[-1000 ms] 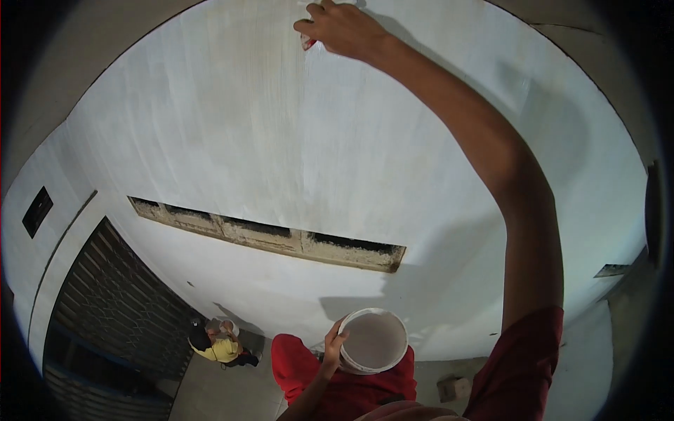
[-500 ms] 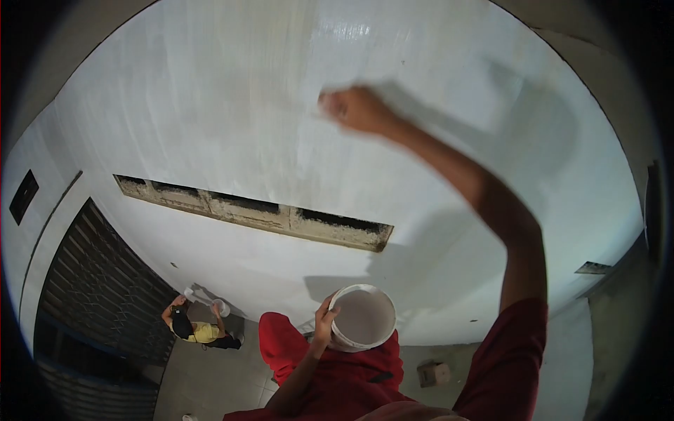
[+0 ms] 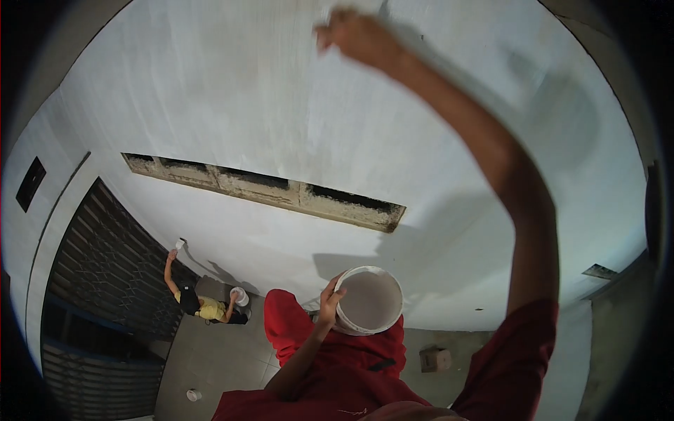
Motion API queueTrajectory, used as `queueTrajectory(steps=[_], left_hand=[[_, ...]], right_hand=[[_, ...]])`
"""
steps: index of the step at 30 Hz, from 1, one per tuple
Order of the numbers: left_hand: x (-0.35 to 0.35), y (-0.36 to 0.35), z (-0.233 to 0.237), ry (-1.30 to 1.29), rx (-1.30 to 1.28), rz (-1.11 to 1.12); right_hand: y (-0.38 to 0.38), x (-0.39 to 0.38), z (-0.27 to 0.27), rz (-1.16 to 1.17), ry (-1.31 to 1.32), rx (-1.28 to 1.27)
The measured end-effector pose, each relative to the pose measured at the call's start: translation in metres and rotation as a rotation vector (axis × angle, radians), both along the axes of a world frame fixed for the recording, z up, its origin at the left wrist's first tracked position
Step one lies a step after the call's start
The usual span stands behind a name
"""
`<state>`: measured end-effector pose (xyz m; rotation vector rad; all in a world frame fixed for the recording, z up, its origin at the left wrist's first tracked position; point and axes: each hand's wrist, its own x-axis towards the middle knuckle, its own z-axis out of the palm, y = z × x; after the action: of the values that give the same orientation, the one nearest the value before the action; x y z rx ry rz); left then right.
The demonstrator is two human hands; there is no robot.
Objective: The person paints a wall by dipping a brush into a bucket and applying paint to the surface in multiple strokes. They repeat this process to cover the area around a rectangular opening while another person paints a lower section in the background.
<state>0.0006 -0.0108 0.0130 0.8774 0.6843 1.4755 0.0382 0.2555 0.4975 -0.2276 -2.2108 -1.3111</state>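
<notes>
My left hand (image 3: 330,300) grips the near-left rim of a white bucket (image 3: 372,269), holding it above my red-clad lap. Pale whitish stuff shows inside the bucket. High up against the pale wall (image 3: 246,91), my right hand (image 3: 358,36) is raised with its fingers curled. Motion smears that hand, and whatever it may hold is hidden. The wall around it has streaky whitish marks, and my arm throws a shadow on it.
Below my hands, a long slot with rough block edges (image 3: 295,196) cuts the wall. Low left, a co-worker in yellow (image 3: 210,309) holds a white tool to the wall and a small bucket. A dark metal gate (image 3: 105,281), a box (image 3: 435,359) and a small container (image 3: 194,395) are below.
My right hand has moved upward along the wall. The bucket stays in my left hand. The co-worker's arm has reached up the wall with the white tool. The view has shifted slightly.
</notes>
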Motion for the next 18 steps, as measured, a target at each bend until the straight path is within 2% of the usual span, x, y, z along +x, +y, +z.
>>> queueTrajectory(steps=[2,4,6,9,12,13,14,15,16,17,18], left_hand=[[-0.001,0.000,0.005,0.026,-0.008,0.007],[-0.002,-0.001,0.005,0.043,-0.018,0.018],[-0.002,0.003,-0.002,0.056,-0.021,0.018],[0.001,0.003,-0.007,0.071,-0.059,0.044],[0.000,0.000,0.006,0.065,-0.035,0.031],[0.000,0.001,0.005,0.059,-0.037,0.020],[0.000,0.002,0.003,0.068,-0.033,0.022],[0.001,0.002,0.002,0.075,-0.027,0.027],[0.000,0.002,0.001,0.080,-0.024,0.034],[-0.002,0.001,-0.002,0.088,-0.035,0.031],[-0.002,0.002,-0.004,0.091,-0.043,0.031]], right_hand=[[-0.013,-0.006,-0.086,-0.207,-0.113,0.110],[-0.027,0.000,-0.161,-0.161,-0.257,0.070],[-0.031,0.007,-0.224,-0.065,-0.323,-0.129],[-0.033,0.012,-0.263,-0.001,-0.201,-0.635],[-0.033,0.005,-0.219,0.093,-0.016,-0.896],[-0.021,0.000,-0.203,0.002,0.142,-0.946],[-0.026,0.000,-0.156,-0.160,0.166,-1.070],[0.002,0.001,-0.130,-0.075,0.238,-1.020],[0.028,0.004,-0.100,0.105,0.359,-0.943],[0.022,0.005,-0.055,-0.110,0.423,-0.791],[-0.025,0.009,0.005,-0.347,0.399,-1.040]])
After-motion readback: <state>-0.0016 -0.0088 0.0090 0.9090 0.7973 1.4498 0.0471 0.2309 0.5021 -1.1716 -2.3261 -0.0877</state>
